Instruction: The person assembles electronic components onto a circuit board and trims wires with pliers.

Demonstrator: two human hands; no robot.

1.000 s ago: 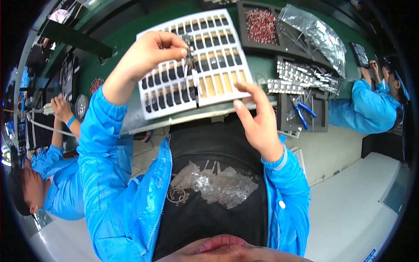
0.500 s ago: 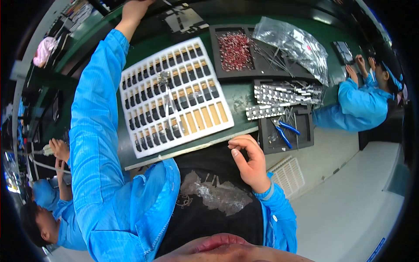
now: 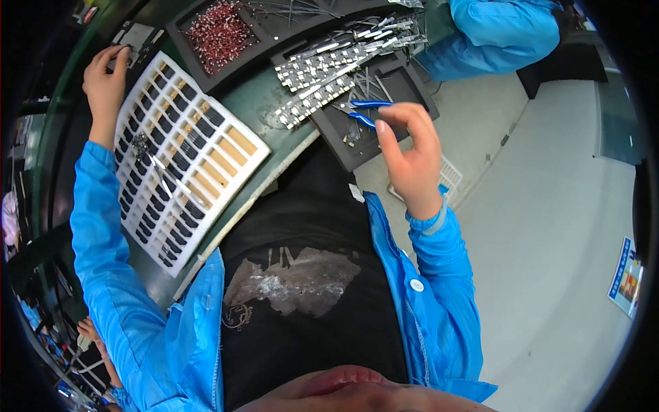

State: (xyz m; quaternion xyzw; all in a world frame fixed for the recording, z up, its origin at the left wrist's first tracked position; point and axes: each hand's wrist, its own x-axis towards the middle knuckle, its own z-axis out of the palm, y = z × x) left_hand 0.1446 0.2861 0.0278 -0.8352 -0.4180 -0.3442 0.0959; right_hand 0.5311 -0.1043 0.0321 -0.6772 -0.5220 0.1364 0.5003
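My left hand is at the far left, beyond a white foam tray. Its thumb and fingertips come together over a grey flat sheet with dark pieces; whatever they pinch is too small to make out. Rows of small black parts with tan ends fill much of the foam tray, and several slots show bare tan bottoms. A silvery metal strip lies across those rows. My right hand is open, thumb and fingers apart, at the handle ends of blue-handled cutters, which lie in a black tray.
A black tray of small red-and-silver parts stands at the back. Strips of white square-marked pieces are stacked beside the cutters. Another person's blue sleeve is at the upper right. A white slotted crate sits below the table edge.
The view has turned, shifting the table leftward. My left hand has drawn back from the far edge to the grey sheet. My right hand has moved from the table edge to the cutters.
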